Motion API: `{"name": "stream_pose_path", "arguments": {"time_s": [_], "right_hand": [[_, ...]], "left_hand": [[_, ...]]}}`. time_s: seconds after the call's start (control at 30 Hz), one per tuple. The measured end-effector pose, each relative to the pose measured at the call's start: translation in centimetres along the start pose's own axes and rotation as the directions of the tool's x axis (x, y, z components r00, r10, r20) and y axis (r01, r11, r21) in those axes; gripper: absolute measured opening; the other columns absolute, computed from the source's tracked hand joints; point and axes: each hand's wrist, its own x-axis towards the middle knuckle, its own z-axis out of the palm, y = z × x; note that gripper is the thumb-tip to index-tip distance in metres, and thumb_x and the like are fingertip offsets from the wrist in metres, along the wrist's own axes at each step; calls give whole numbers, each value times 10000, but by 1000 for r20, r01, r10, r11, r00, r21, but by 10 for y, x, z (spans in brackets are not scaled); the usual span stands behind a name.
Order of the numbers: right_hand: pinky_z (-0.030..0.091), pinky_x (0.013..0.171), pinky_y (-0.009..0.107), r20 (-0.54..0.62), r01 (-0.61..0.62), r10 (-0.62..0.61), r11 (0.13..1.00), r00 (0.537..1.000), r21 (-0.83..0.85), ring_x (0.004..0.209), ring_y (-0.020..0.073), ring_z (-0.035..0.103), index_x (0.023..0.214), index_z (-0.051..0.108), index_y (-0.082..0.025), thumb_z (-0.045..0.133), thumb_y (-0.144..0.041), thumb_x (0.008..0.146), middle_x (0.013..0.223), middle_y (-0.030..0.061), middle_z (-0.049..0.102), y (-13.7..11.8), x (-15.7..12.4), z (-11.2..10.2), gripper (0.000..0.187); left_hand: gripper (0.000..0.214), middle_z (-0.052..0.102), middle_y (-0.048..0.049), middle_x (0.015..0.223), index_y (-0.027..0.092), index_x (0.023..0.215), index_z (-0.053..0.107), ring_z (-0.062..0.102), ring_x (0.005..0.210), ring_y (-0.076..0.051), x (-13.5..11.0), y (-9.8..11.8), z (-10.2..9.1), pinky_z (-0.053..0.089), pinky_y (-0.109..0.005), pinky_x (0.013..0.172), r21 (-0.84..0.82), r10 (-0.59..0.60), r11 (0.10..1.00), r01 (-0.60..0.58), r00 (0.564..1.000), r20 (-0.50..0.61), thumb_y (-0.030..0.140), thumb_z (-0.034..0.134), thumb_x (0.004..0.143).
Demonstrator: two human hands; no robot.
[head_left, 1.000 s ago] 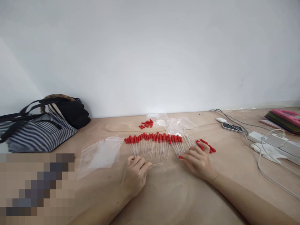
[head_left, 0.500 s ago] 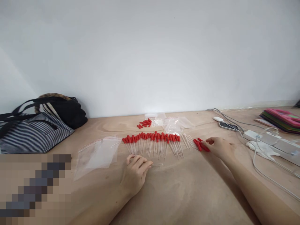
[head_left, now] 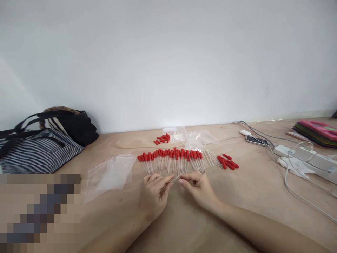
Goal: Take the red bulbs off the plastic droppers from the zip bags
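My left hand point(head_left: 156, 191) is closed in a pinch on a thin clear dropper tube point(head_left: 177, 178). The tube slants up to the right between both hands. My right hand point(head_left: 198, 188) pinches at the tube's right end; its fingertips hide what is in them. Just behind the hands lies a row of droppers point(head_left: 170, 162), with red rubber bulbs away from me and clear tips toward me. To the right of the row are bare tubes point(head_left: 212, 159) and several loose red bulbs point(head_left: 228, 163).
Clear plastic bags point(head_left: 109, 175) lie left of the row. Behind it are more red bulbs point(head_left: 162, 138) and another plastic bag point(head_left: 201, 140). A striped bag point(head_left: 43, 149) stands at left. On the right are a power strip point(head_left: 302, 154), cables, a black device point(head_left: 256, 141) and stacked colourful boards point(head_left: 316, 131).
My right hand has moved left from the loose red bulbs to the tube's end, uncovering the bulbs. My left hand stays in place, and the tube now tilts upward.
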Motion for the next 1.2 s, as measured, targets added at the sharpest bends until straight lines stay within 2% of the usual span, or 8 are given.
{"name": "stream_pose_path", "arguments": {"time_s": [0.13, 0.37, 0.47, 0.53, 0.67, 0.73, 0.97, 1.2], "right_hand": [[393, 602, 267, 12, -71, 70, 986, 997, 149, 609, 138, 520, 680, 670, -195, 523, -459, 774, 656, 13, 647, -2, 5, 15, 317], [394, 560, 243, -15, -100, 104, 979, 994, 179, 597, 130, 520, 647, 643, -184, 537, -450, 732, 621, 7, 621, -3, 19, 26, 299], [372, 530, 239, -1, -178, 179, 980, 984, 92, 561, 133, 521, 611, 629, -181, 514, -442, 723, 574, 1, 605, 4, 42, 0, 306], [355, 529, 242, -40, -283, 280, 955, 959, -92, 563, 141, 537, 598, 627, -187, 520, -429, 699, 566, -3, 605, 15, 62, -32, 283], [336, 568, 271, -130, -488, 503, 692, 854, -532, 596, 171, 568, 589, 629, -205, 529, -429, 662, 550, 0, 607, 44, 95, -95, 256], [335, 599, 298, -145, -515, 541, 634, 828, -577, 591, 188, 575, 563, 618, -192, 550, -428, 642, 529, 16, 604, 59, 100, -111, 259], [336, 615, 330, -140, -511, 557, 596, 819, -619, 561, 206, 576, 500, 582, -178, 566, -400, 635, 498, 43, 596, 83, 97, -110, 261], [345, 674, 328, -173, -471, 482, 610, 859, -637, 679, 218, 597, 609, 635, -199, 559, -391, 660, 591, 42, 633, 70, 99, -105, 212]], "left_hand": [[189, 676, 25, 705, 213, 1016, 547, 599, 725, -152, -5, -3, 2, 360, -322, 746, -29, -29, 999, 29, 999, 19, 244, 498, 835], [263, 683, 0, 735, 218, 1070, 481, 608, 816, -194, -7, -10, 7, 385, -363, 791, -59, -61, 996, 63, 998, 31, 303, 522, 825], [264, 675, 1, 761, 215, 1047, 494, 603, 815, -195, -5, -15, 4, 385, -370, 788, -28, -55, 998, 57, 997, 55, 303, 538, 802], [216, 669, 0, 776, 215, 993, 531, 600, 797, -193, -3, -21, 1, 384, -370, 774, 20, -68, 998, 66, 995, 72, 291, 542, 791], [101, 669, -2, 773, 218, 854, 590, 589, 781, -196, 2, -35, -1, 378, -352, 719, 115, -120, 987, 108, 988, 97, 266, 524, 794], [92, 670, -2, 769, 215, 798, 600, 582, 774, -196, 4, -39, -2, 372, -341, 696, 137, -131, 983, 118, 987, 93, 257, 518, 796], [116, 663, 0, 746, 215, 728, 609, 565, 753, -190, 4, -36, -3, 356, -332, 684, 172, -118, 980, 97, 986, 116, 237, 514, 792], [118, 662, 2, 743, 218, 723, 612, 562, 751, -189, 4, -37, -2, 339, -329, 674, 172, -102, 982, 80, 987, 122, 234, 516, 790]]}}
